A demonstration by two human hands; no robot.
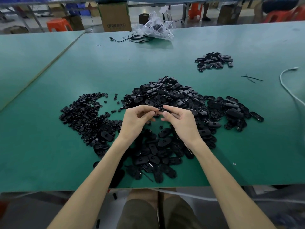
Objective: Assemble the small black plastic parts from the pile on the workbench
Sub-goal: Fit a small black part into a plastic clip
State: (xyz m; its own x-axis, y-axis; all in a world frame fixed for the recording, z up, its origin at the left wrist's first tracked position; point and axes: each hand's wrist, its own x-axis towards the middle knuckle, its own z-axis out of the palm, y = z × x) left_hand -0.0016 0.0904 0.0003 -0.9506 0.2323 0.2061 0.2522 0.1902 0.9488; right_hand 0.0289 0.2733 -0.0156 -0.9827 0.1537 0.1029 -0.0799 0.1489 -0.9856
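Head view: green workbench (pixel 115 66), cardboard box (pixel 114 17), orange stool (pixel 58 24) behind.

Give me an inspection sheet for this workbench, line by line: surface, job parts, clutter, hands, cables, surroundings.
surface: green workbench, butted against a second bench at left.
job's things: big pile of oval black parts at centre; pile of smaller round parts to its left; small separate pile far right.
clutter: crumpled clear plastic bag at the far edge; thin black strips at right.
grips: left hand and right hand both pinch one black part above the big pile.
cables: black cable beside the bag; white cable at the right edge.
surroundings: cardboard box, orange stool and blue bins beyond the bench.
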